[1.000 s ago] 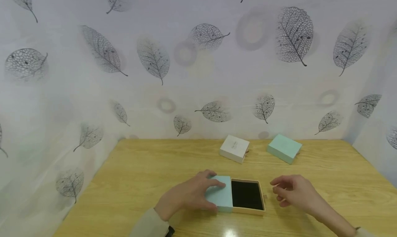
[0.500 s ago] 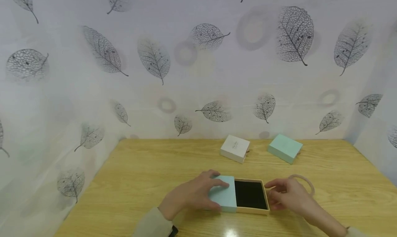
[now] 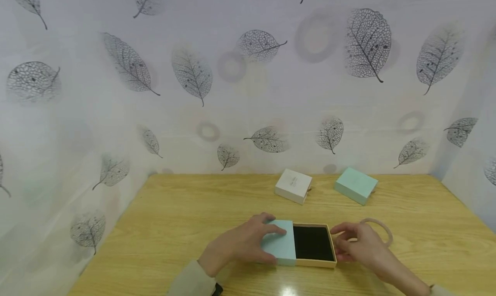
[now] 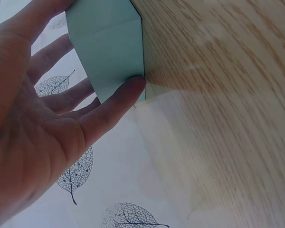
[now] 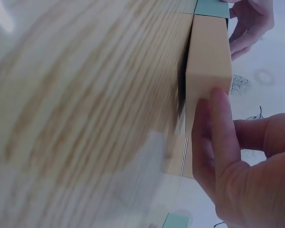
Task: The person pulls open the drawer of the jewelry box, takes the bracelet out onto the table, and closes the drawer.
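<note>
In the head view a pale blue-green drawer box (image 3: 280, 243) lies on the wooden table, its drawer (image 3: 314, 245) pulled out to the right. Inside the drawer is a black lining. My left hand (image 3: 242, 242) grips the box's sleeve between thumb and fingers, also seen from below in the left wrist view. My right hand (image 3: 360, 244) touches the drawer's tan end with its fingertips (image 5: 219, 97); the fingers hide the small pull tab there. Behind the right hand lies a pale beige ring-shaped bangle (image 3: 383, 228), partly hidden.
A white box (image 3: 293, 185) and a mint green box (image 3: 355, 185) stand near the table's (image 3: 193, 201) back edge. A leaf-patterned curtain (image 3: 248, 94) closes off the back and both sides.
My right hand has moved left against the drawer's end, uncovering part of the bangle. The box has shifted slightly right with my left hand. Over the last half second almost nothing moves.
</note>
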`<action>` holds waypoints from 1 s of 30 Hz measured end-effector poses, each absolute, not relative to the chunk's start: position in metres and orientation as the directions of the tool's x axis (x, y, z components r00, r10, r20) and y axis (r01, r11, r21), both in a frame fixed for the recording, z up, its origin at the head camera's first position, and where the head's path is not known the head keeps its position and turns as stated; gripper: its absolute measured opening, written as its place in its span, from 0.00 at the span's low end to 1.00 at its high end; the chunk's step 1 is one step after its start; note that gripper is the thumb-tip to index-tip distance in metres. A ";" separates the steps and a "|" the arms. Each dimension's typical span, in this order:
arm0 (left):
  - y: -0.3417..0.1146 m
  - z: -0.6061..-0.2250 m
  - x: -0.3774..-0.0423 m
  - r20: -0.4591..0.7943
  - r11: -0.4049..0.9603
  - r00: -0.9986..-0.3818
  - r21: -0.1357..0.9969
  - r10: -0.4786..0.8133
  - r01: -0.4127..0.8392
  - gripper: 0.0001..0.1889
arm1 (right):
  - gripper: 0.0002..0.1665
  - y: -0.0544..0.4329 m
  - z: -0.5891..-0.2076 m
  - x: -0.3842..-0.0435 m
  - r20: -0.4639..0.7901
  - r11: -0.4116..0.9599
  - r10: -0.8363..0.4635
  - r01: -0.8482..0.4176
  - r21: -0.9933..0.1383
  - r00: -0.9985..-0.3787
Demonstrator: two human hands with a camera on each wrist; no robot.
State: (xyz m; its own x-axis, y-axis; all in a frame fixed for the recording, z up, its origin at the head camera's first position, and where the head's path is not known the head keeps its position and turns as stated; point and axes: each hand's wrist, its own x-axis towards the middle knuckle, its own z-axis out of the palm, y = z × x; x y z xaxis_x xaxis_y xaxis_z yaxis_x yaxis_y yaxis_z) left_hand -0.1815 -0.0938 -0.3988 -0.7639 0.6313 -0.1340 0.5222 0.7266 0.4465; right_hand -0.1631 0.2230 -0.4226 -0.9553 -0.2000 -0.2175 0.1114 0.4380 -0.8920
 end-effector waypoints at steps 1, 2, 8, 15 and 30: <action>-0.094 -0.399 -0.182 -0.136 0.727 -0.764 0.447 0.631 0.521 0.32 | 0.18 0.223 -0.422 -0.163 -0.218 0.442 -0.192 0.114 -0.890 -0.957; -0.093 -0.398 -0.182 -0.136 0.726 -0.763 0.448 0.632 0.521 0.32 | 0.18 0.222 -0.422 -0.163 -0.219 0.446 -0.184 0.117 -0.887 -0.958; -0.092 -0.399 -0.182 -0.141 0.728 -0.763 0.447 0.631 0.519 0.32 | 0.17 0.217 -0.420 -0.163 -0.232 0.465 -0.127 0.148 -0.873 -0.964; -0.091 -0.398 -0.182 -0.150 0.744 -0.777 0.444 0.611 0.499 0.32 | 0.18 0.215 -0.416 -0.161 -0.202 0.441 -0.143 0.120 -0.889 -0.969; -0.092 -0.399 -0.181 -0.143 0.736 -0.778 0.464 0.612 0.494 0.32 | 0.18 0.210 -0.421 -0.162 -0.179 0.395 -0.200 0.087 -0.915 -0.963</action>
State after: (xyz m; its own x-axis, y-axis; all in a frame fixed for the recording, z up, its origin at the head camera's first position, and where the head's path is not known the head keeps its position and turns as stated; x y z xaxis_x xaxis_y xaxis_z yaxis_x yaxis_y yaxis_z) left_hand -0.1809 -0.0923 -0.3989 -0.7779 0.6120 -0.1426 0.4937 0.7356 0.4638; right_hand -0.1619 0.2099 -0.4209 -0.9633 -0.2004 -0.1786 0.0873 0.3950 -0.9145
